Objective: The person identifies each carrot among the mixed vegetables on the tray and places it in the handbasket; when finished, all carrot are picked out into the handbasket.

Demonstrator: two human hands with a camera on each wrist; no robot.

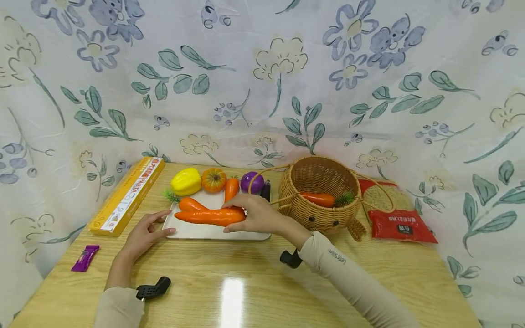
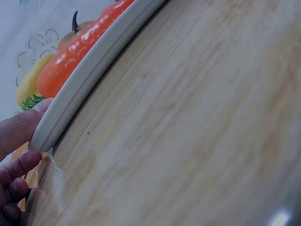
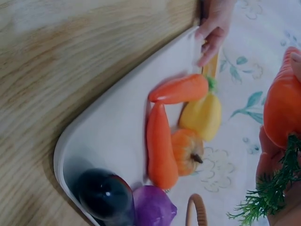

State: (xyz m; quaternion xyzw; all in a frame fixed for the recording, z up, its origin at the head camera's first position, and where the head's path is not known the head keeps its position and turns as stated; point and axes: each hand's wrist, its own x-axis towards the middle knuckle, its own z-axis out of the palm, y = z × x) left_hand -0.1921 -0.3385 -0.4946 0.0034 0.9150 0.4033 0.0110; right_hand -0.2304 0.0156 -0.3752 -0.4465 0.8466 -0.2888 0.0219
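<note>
My right hand (image 1: 259, 214) grips an orange carrot (image 1: 209, 217) by its thick end, over the white tray (image 1: 184, 233). Its green leafy top (image 3: 277, 181) shows beside the palm in the right wrist view. At the tray's left end, my left hand (image 1: 141, 236) pinches the rim, thumb above and a fingertip below. Two more carrots lie on the tray, one sideways (image 3: 181, 89) and one lengthwise (image 3: 160, 146). Along the back sit a yellow bell pepper (image 1: 186, 181), a small pumpkin (image 1: 213, 180), a purple onion (image 1: 253, 182) and a dark eggplant (image 3: 104, 194).
A wicker basket (image 1: 303, 218) with raised loop handles stands right of the tray, another carrot (image 1: 317, 199) inside. Behind it lies a red food packet (image 1: 404, 228). A pasta box (image 1: 127, 196) and a purple wrapped sweet (image 1: 85, 258) lie at the left.
</note>
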